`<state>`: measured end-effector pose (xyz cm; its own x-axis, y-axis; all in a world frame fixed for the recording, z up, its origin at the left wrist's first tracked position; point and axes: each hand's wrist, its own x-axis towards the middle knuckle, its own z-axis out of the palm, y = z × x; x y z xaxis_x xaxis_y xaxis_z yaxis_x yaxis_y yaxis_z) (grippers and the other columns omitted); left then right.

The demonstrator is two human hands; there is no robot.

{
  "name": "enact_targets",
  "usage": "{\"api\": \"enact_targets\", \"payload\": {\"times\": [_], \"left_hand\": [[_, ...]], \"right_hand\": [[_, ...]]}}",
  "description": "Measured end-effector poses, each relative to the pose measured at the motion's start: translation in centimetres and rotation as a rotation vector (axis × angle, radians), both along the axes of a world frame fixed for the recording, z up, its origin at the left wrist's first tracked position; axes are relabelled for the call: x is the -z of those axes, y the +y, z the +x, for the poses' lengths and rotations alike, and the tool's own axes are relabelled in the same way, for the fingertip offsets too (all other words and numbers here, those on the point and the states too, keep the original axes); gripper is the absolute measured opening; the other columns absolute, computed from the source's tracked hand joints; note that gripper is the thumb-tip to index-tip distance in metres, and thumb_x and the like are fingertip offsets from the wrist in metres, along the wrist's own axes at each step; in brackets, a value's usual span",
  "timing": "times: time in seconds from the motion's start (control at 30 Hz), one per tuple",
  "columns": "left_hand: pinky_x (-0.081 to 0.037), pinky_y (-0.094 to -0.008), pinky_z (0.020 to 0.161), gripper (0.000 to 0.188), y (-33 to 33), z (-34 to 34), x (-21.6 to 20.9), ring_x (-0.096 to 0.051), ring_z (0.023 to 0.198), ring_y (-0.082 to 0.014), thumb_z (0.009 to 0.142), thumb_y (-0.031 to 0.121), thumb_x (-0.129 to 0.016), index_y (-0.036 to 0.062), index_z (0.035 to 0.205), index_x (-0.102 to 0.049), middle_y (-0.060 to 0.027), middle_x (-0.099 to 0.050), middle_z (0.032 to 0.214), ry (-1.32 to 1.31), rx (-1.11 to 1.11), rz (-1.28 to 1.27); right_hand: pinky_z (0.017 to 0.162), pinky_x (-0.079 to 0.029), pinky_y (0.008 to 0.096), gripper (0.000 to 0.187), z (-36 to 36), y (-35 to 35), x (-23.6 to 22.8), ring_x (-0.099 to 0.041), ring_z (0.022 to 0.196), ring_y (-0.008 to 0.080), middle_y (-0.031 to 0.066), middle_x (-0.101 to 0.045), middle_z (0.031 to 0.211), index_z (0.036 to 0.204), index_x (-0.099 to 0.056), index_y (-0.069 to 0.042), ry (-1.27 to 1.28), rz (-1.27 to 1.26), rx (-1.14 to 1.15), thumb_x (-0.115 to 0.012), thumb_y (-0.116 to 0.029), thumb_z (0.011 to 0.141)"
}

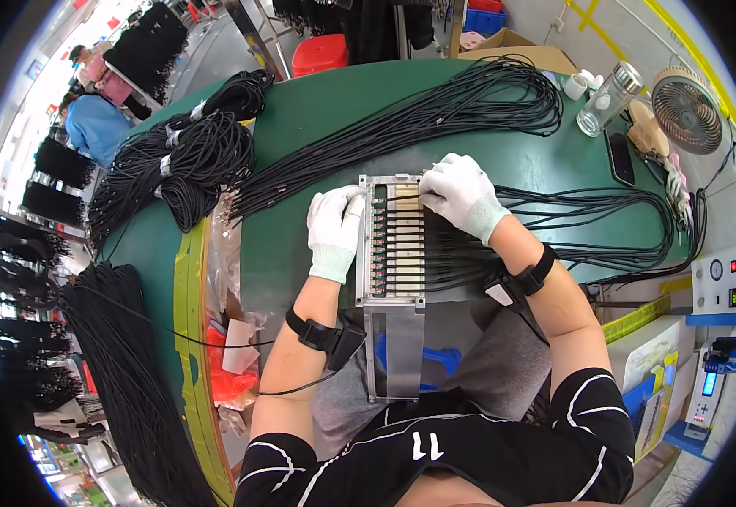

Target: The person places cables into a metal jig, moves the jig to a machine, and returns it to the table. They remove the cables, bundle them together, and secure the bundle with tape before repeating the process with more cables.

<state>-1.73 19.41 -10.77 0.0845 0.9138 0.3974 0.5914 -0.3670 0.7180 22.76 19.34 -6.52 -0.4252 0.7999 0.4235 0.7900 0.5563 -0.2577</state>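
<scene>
At frame centre, the left hand (335, 231) lies flat, fingers together, against the jig (391, 240), seemingly steadying it, while the right hand (461, 193) pinches a cable (554, 221) end into an upper slot.

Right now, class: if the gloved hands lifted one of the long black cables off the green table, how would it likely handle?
Probably floppy: the black cables lie in loose curves and loops across the green table, so one would sag. Likely light, being thin. It may drag or snag its neighbours, since they lie packed together and run into the metal fixture beside the right hand.
</scene>
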Motion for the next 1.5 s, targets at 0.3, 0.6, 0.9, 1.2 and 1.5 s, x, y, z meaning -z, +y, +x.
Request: {"api": "enact_targets", "payload": {"times": [0.3, 0.6, 0.9, 1.2, 1.5], "left_hand": [[-0.032, -0.0457, 0.11, 0.022, -0.1, 0.9, -0.2, -0.053, 0.119, -0.0311, 0.092, 0.034, -0.062, 0.021, 0.104, -0.075, -0.0122, -0.063, 0.125, 0.081, 0.094, 0.001], [-0.017, -0.0531, 0.117, 0.035, -0.8, 2.7, -1.6, -0.036, 0.135, -0.0419, 0.086, 0.049, -0.064, 0.0296, 0.113, -0.074, -0.019, -0.046, 0.146, 0.6, 0.184, 0.123], [-0.018, -0.0515, 0.116, 0.03, -0.2, 2.0, 0.2, -0.039, 0.133, -0.0388, 0.086, 0.043, -0.066, 0.0254, 0.109, -0.075, -0.0171, -0.051, 0.141, 0.414, 0.164, 0.168], [-0.032, -0.0465, 0.109, 0.018, 0.3, 1.8, -0.8, -0.053, 0.118, -0.0347, 0.084, 0.027, -0.07, 0.0094, 0.087, -0.071, -0.0136, -0.065, 0.122, 0.027, 0.164, 0.252], [-0.044, -0.0389, 0.098, 0.014, 0.8, 0.8, -0.6, -0.06, 0.105, -0.0285, 0.09, 0.018, -0.066, 0.0041, 0.091, -0.069, -0.0127, -0.068, 0.112, 0.207, -0.021, 0.264]], "right_hand": [[0.075, -0.044, 0.0375, 0.009, -0.4, 0.1, 0.9, -0.058, 0.086, 0.024, 0.0005, -0.062, 0.077, 0.077, -0.064, -0.016, -0.06, 0.065, -0.011, -0.07, -0.023, 0.076], [0.081, -0.047, 0.0384, 0.014, 2.4, 1.7, 0.1, -0.06, 0.091, 0.0251, 0.0036, -0.065, 0.084, 0.082, -0.069, -0.016, 0.037, -0.032, 0.253, -0.07, -0.029, 0.079], [0.081, -0.049, 0.041, 0.015, 1.1, 1.6, -0.4, -0.06, 0.09, 0.0306, 0.0072, -0.064, 0.084, 0.089, -0.068, -0.013, -0.118, -0.112, 0.234, -0.07, -0.026, 0.082], [0.074, -0.051, 0.0447, 0.016, -2.4, -0.2, -0.1, -0.063, 0.084, 0.0321, 0.0085, -0.066, 0.082, 0.092, -0.065, -0.013, 0.19, -0.163, -0.112, -0.07, -0.025, 0.082], [0.073, -0.052, 0.0437, 0.016, 0.0, -0.4, -0.3, -0.065, 0.081, 0.0305, 0.0078, -0.068, 0.08, 0.092, -0.067, -0.016, 0.181, -0.19, 0.036, -0.069, -0.029, 0.083]]}}
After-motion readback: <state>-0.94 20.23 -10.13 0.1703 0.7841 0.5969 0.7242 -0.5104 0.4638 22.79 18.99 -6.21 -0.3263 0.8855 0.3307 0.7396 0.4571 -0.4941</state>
